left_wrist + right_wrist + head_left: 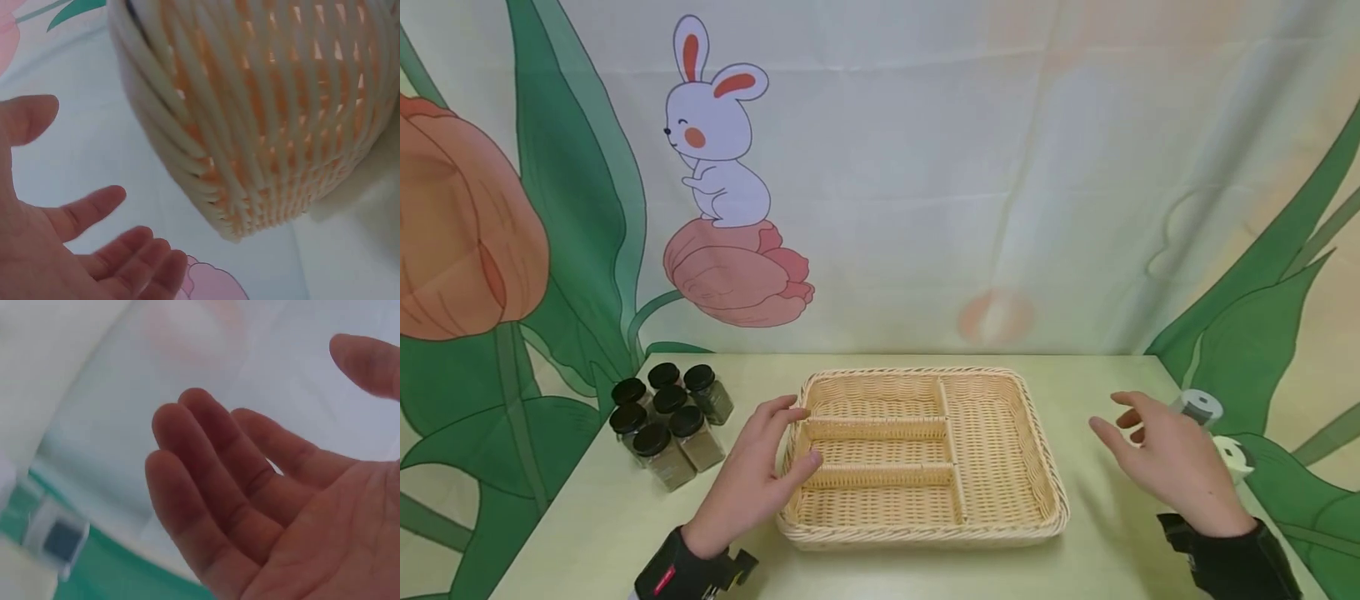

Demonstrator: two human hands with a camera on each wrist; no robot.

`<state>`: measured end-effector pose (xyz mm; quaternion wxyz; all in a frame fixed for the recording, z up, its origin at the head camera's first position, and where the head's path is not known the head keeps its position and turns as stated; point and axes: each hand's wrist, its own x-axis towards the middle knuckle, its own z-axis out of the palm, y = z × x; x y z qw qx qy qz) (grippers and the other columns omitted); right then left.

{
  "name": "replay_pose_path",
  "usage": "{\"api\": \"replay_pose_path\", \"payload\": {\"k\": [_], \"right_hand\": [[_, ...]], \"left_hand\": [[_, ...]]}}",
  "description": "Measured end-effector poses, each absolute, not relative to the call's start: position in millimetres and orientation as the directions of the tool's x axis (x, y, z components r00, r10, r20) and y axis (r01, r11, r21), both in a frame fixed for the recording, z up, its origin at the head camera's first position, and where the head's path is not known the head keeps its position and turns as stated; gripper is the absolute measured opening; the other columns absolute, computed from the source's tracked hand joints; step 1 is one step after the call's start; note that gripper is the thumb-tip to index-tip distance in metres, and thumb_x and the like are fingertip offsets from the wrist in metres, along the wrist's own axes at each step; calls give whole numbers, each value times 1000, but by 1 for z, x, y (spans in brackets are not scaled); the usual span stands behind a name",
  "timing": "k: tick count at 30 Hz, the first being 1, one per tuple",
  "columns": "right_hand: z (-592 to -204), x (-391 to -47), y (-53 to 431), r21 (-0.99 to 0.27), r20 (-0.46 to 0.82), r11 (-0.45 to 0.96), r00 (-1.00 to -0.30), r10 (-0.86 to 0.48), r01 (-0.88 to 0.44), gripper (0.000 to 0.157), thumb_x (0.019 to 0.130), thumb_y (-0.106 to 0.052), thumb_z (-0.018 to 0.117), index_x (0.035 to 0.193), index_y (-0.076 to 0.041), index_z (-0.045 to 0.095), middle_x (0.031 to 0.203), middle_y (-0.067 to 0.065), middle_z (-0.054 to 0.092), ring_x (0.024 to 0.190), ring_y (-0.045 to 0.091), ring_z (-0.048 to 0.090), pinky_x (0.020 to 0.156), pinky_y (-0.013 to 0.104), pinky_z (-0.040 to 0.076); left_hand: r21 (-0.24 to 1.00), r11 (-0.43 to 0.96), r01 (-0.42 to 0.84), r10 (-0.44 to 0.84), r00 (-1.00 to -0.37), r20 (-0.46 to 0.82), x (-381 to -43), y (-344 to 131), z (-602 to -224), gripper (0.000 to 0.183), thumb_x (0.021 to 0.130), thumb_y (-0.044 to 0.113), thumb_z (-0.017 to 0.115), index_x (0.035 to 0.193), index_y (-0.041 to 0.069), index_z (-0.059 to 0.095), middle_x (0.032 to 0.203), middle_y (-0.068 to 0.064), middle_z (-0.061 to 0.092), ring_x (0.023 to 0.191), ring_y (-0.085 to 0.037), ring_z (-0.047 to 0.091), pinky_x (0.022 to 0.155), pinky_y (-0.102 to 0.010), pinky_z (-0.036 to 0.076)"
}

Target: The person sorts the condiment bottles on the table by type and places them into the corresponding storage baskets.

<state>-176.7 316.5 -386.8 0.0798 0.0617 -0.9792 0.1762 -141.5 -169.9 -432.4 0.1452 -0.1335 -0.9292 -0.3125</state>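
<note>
A woven wicker basket [1007, 450] with divided compartments stands in the middle of the table in the head view. My left hand [758, 462] is at its left rim, with thumb and fingers spread. In the left wrist view, a gap shows between this hand [81, 250] and the side of the basket [275, 112]. To the right of the basket, my right hand [1180, 462] hovers with loosely bent fingers. The right wrist view shows the right palm [337, 531] and fingers holding nothing.
Several glass jars [666, 458] with black lids and dark or brownish contents are grouped at the table's left. By the right edge, partly behind my right hand, are two whitish round-ended objects, one upper [1201, 406] and one lower [1234, 457]. A printed cloth [910, 183] hangs behind the table.
</note>
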Motion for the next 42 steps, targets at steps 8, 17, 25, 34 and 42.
{"api": "replay_pose_path", "payload": {"k": [8,17,25,34,42], "right_hand": [[-384,-177,360,-234,230,968,-973,-33,-88,81,91,-62,54,131,9,56,111,32,58,89,44,57,66,53,46],[-386,-177,407,-129,110,990,-992,63,48,101,84,-73,55,124,21,51,112,46,46,94,57,46,72,65,41],[-390,-187,427,-115,-94,993,-995,24,35,111,78,-82,52,121,20,53,107,38,61,84,52,60,58,54,48],[-392,-186,433,-123,-104,991,-994,33,46,89,78,-60,70,121,16,55,109,36,61,88,51,59,64,57,48],[-392,-188,436,-124,-87,992,-996,21,31,75,76,-48,75,113,15,58,104,34,62,83,48,60,62,56,48]], "left_hand": [[391,761,519,346,-833,431,-131,-164,-425,68,91,54,60,148,18,48,161,-2,31,145,-22,31,110,-53,34],[337,765,549,415,-820,395,-124,-158,-420,78,88,63,58,153,23,41,166,4,19,149,-24,23,108,-60,32],[321,774,545,427,-825,370,-123,-158,-420,81,87,65,58,155,27,37,166,5,17,149,-26,23,109,-59,31],[322,775,543,429,-827,364,-124,-158,-421,82,87,67,57,155,26,37,165,2,20,149,-26,25,108,-59,33],[347,775,529,422,-841,338,-123,-156,-421,82,87,67,56,156,26,36,164,0,25,148,-27,26,109,-58,32]]}}
